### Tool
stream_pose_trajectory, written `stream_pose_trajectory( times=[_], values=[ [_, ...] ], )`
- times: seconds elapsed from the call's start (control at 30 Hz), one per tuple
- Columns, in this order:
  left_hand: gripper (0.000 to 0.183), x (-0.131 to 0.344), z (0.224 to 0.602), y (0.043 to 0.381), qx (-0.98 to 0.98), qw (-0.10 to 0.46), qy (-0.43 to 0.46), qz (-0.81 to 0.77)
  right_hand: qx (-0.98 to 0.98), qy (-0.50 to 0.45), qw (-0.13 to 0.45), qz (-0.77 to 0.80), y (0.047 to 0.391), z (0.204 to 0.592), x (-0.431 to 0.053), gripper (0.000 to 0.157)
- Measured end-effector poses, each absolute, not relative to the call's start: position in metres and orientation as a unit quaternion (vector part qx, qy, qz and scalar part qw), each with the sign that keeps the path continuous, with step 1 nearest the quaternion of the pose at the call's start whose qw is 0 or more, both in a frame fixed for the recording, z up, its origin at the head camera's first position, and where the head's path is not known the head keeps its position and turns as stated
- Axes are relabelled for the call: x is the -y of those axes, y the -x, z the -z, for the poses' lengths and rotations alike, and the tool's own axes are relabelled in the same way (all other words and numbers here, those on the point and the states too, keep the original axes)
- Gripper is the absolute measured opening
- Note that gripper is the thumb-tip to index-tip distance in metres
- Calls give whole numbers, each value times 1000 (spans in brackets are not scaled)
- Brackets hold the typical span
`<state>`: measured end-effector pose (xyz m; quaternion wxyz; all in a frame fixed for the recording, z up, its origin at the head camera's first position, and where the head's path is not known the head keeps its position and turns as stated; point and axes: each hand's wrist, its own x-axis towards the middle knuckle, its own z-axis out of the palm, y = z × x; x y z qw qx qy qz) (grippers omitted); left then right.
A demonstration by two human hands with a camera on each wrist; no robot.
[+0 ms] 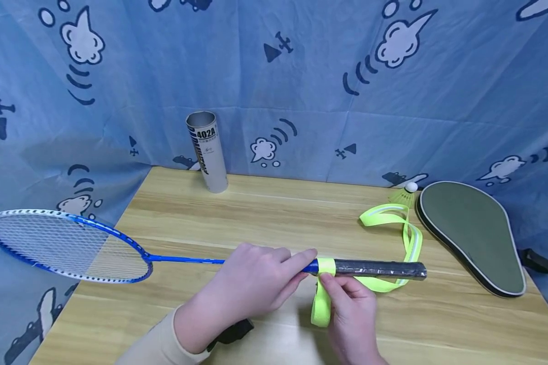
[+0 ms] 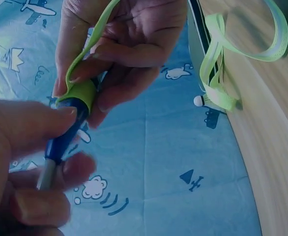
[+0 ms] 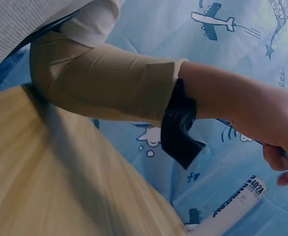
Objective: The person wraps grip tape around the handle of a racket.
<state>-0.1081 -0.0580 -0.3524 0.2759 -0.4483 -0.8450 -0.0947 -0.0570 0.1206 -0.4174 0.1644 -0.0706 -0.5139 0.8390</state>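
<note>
A blue and white badminton racket (image 1: 187, 259) is held level above the table, its head to the left and its dark handle (image 1: 374, 268) to the right. My left hand (image 1: 260, 276) grips it around the blue cone (image 2: 65, 132) where shaft meets handle. Neon yellow-green tape (image 1: 326, 265) with a pale stripe wraps the top of the handle. With thumb and fingers my right hand (image 1: 353, 314) pinches this tape just below the handle. A loop of the tape hangs beside that hand; the long rest (image 1: 413, 243) curls over the table behind the handle.
A shuttlecock tube (image 1: 208, 152) marked 402A stands upright at the back. To the right lies an olive paddle-shaped case (image 1: 475, 238), with a yellow shuttlecock (image 1: 405, 193) beside its upper left edge. Patterned blue cloth (image 1: 310, 76) hangs behind the wooden table (image 1: 278, 213).
</note>
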Motion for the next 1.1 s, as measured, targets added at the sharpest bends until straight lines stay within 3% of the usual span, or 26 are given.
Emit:
stream_pose_trajectory(
  times=[0.23, 0.47, 0.8, 1.1],
  values=[
    [50, 62, 353, 111, 792, 336, 501, 89, 520, 83, 203, -825, 56, 414, -121, 29],
    [59, 65, 351, 111, 785, 356, 499, 92, 507, -18, 206, -837, 53, 422, -124, 29],
    [58, 66, 348, 111, 801, 314, 499, 102, 463, -91, 230, -851, 57, 428, -124, 30],
    [63, 68, 346, 108, 815, 264, 503, 115, 483, -37, 233, -844, 56, 428, -121, 26]
  ],
)
